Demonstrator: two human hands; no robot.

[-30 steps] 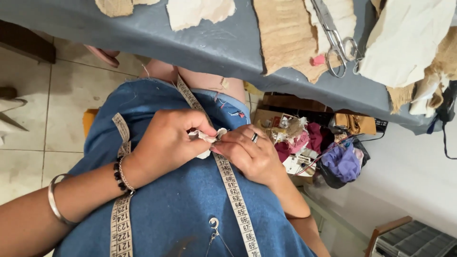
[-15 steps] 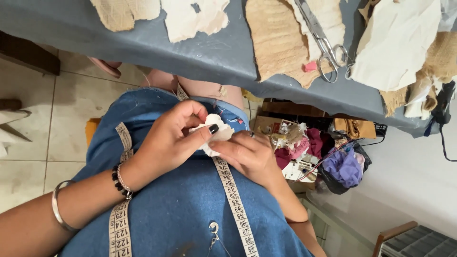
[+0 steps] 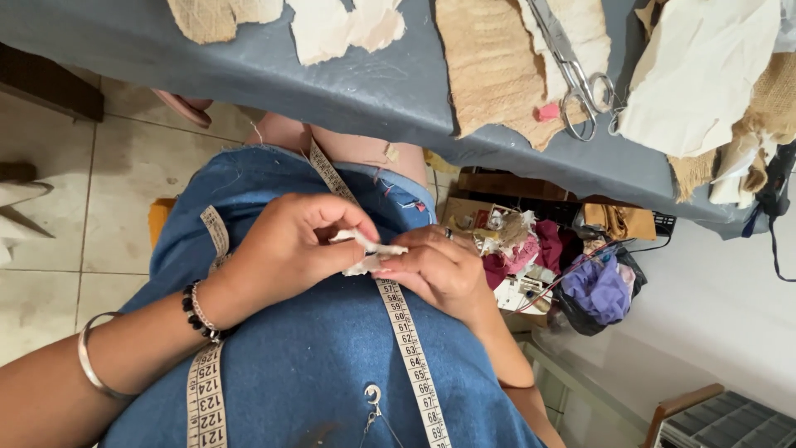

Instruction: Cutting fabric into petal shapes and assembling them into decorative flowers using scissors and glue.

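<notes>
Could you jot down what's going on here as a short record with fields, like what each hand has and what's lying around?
left hand: left hand pinches one end of a small white fabric scrap
right hand: right hand pinches the other end of the scrap
lap: blue denim garment with a measuring tape draped over it
table: grey table with scissors, burlap piece and pale fabric pieces
below table: box of cloth scraps
</notes>
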